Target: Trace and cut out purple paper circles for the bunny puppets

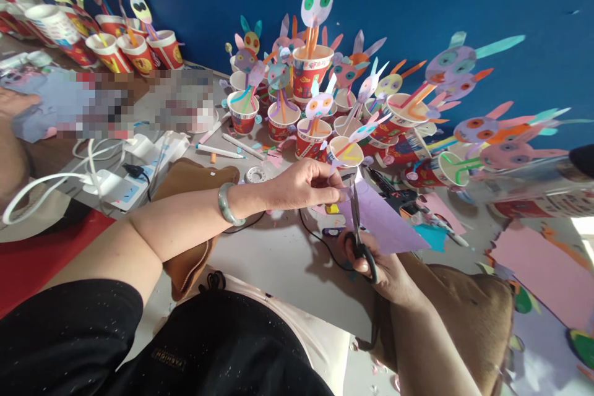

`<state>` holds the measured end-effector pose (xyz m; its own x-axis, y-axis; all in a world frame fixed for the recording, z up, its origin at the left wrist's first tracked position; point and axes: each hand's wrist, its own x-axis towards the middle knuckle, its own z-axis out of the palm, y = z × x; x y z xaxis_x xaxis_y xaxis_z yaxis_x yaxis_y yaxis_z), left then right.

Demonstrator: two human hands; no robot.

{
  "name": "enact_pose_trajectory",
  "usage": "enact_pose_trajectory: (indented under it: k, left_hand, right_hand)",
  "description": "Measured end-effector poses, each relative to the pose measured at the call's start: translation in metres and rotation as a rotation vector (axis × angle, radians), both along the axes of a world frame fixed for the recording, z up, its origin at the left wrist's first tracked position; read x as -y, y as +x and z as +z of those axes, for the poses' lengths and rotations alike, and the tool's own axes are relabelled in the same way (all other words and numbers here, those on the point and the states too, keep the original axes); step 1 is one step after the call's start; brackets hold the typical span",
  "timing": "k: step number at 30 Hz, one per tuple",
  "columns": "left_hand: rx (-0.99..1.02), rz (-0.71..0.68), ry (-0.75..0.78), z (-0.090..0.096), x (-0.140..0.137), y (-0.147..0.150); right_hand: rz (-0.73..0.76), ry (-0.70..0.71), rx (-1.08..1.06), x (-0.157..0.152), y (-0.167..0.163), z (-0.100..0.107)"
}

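Observation:
A sheet of purple paper is pinched at its upper left edge by my left hand, which wears a bangle at the wrist. My right hand grips black-handled scissors from below, fingers through the loops. The blades point away from me and lie along the paper's left edge, close to my left fingertips. Whether the blades are fully closed is hard to make out. Just beyond my hands stands a paper cup with a paper rabbit figure in it.
Several red paper cups with paper rabbit heads crowd the back by the blue wall. At left are a power strip, white cables and a person's hand. Pink paper sheets lie at right. A tape roll sits near my left forearm.

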<state>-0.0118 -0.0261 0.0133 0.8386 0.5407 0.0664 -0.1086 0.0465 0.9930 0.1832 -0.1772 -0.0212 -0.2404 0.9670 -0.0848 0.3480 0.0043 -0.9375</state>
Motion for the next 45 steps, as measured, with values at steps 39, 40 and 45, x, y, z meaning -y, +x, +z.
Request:
enact_pose_trajectory:
  k: [39,40,45]
  left_hand:
    - [0.094,0.187,0.173,-0.002,-0.005,-0.002]
    - [0.094,0.190,0.164,-0.002,-0.005,-0.002]
    - [0.064,0.172,0.088,-0.004,-0.006,0.000]
  right_hand:
    - [0.088,-0.122,-0.011,0.000,0.004,0.006]
    - [0.091,-0.124,-0.009,-0.001,0.003,0.006]
    - [0.087,-0.121,0.007,-0.001,0.002,0.009]
